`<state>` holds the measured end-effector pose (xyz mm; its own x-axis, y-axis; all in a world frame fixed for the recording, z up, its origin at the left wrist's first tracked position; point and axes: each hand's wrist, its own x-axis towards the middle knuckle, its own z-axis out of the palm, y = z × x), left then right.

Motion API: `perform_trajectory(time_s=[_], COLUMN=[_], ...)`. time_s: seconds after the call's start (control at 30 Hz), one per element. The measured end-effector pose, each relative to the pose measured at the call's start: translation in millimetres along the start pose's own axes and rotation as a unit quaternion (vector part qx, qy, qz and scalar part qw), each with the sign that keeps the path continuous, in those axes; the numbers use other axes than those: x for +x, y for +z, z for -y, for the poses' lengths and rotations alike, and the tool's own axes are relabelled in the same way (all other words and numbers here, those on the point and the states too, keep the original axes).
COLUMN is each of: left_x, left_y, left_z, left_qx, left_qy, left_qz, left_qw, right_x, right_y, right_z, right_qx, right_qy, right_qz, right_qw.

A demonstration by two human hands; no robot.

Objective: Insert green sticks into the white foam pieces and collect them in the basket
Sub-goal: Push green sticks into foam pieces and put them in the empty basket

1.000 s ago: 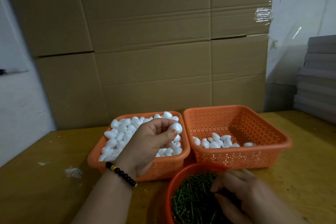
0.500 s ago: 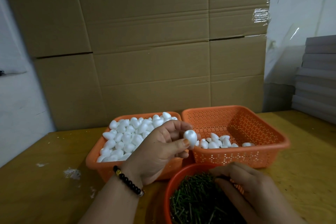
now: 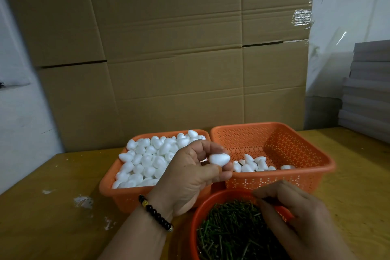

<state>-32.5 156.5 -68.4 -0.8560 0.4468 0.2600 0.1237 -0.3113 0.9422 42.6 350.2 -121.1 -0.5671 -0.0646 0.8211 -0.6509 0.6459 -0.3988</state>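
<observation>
On the yellow wooden table (image 3: pixel 38 207), the left hand (image 3: pixel 190 177), having lifted clear of the full basket (image 3: pixel 114 183), is pinching a foam egg (image 3: pixel 219 159) above the stick bowl (image 3: pixel 195 217), where the right hand (image 3: pixel 295 215) is pinching for a green stick.

Both forearms are bare, no sleeves showing. The left hand (image 3: pixel 190 177) has a bracelet (image 3: pixel 155 213) of round glossy black beads at the wrist, with one gold bead at its 10 o'clock end. The right hand (image 3: pixel 295 211) wears nothing visible
</observation>
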Motion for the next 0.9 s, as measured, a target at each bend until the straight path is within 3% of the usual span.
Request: perform_trajectory(time_s=[0.17,0.6,0.9], left_x=[-2.0,-6.0,-4.6], left_y=[5.8,19.3,19.6], left_z=[1.6,6.4,9.3], left_qx=[-0.002,0.109,-0.038], left_qy=[-0.021,-0.08,-0.156], left_qz=[0.003,0.048,0.087], left_qw=[1.0,0.99,0.983], right_x=[-2.2,1.9,-1.4], right_y=[2.4,0.8,4.2], right_z=[-2.8,1.6,-1.5], right_qx=[0.025,0.012,0.029], right_qy=[0.018,-0.013,0.018], right_qz=[-0.048,-0.067,-0.121], right_qw=[0.998,0.998,0.992])
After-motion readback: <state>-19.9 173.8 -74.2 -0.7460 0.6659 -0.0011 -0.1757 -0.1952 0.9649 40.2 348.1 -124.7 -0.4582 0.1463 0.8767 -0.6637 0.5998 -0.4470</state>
